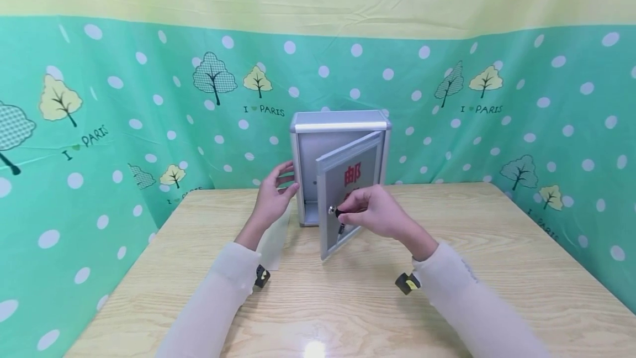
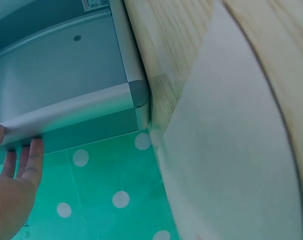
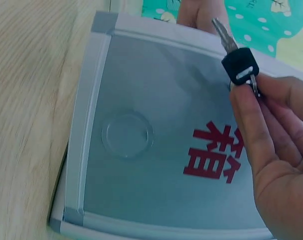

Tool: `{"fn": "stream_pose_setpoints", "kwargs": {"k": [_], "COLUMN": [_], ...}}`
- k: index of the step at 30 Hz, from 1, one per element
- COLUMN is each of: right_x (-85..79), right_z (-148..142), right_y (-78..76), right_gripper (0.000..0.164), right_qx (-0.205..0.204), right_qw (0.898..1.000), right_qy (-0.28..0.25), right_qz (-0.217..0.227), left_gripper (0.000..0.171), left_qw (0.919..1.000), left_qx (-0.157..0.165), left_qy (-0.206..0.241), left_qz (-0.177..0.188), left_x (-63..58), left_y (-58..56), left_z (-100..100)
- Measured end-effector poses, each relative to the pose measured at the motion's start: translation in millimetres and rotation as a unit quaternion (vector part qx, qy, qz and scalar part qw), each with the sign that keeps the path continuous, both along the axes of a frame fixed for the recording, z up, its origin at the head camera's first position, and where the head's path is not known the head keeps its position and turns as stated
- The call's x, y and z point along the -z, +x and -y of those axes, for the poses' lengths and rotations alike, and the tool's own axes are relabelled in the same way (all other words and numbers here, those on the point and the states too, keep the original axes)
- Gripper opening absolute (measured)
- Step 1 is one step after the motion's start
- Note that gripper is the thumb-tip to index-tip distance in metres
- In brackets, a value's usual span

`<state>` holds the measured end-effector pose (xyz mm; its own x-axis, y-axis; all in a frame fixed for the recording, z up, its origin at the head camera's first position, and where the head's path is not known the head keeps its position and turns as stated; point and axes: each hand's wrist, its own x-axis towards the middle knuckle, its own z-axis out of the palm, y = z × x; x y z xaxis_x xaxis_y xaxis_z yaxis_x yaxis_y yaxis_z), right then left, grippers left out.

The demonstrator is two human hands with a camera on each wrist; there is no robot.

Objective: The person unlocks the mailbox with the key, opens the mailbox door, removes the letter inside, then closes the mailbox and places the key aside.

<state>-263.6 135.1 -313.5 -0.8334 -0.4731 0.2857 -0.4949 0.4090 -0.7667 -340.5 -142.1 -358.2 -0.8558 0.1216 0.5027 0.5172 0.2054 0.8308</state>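
Note:
A silver-grey metal mailbox [image 1: 340,120] stands upright on the table, its front door [image 1: 330,181] swung outward. My right hand [image 1: 380,211] pinches the black head of a key at the round lock [image 1: 332,210] near the door's free edge. A second key [image 1: 341,229] dangles just below; in the right wrist view a black-headed key [image 3: 240,66] with a metal blade and small ring shows by the fingertips. My left hand [image 1: 274,195] holds the mailbox's left side, thumb at the front rim [image 2: 66,109] and fingers [image 2: 34,162] against the side wall.
A pale sheet of paper [image 1: 272,245] lies flat on the wooden table [image 1: 298,319], left of the mailbox and partly under my left forearm. A green dotted curtain [image 1: 164,120] hangs behind and on both sides. Red characters [image 3: 216,150] mark the door.

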Motion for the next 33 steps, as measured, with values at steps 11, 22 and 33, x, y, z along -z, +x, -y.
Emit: {"fn": "stream_pose_setpoints", "kwargs": {"k": [11,22,33], "right_x": [-2.3,-3.7,-4.4], "right_z": [25,43,58], "right_y": [-0.3,-6.1,-13.2], "right_gripper": [0.009,0.009,0.008], "right_qx": [0.070,0.113,0.152], "right_qw": [0.997,0.993,0.988], "right_qy": [-0.010,-0.013,-0.018], "right_qz": [0.019,0.025,0.021], "left_gripper": [0.056,0.055,0.056], "left_qw": [1.0000,0.9999,0.9999], "left_qx": [0.000,0.004,-0.005], "left_qy": [0.000,0.010,-0.001], "left_qz": [-0.006,0.003,0.010], "left_x": [0.6,-1.1,-1.7], "left_y": [-0.8,0.1,0.9], "left_z": [0,-1,0]}}
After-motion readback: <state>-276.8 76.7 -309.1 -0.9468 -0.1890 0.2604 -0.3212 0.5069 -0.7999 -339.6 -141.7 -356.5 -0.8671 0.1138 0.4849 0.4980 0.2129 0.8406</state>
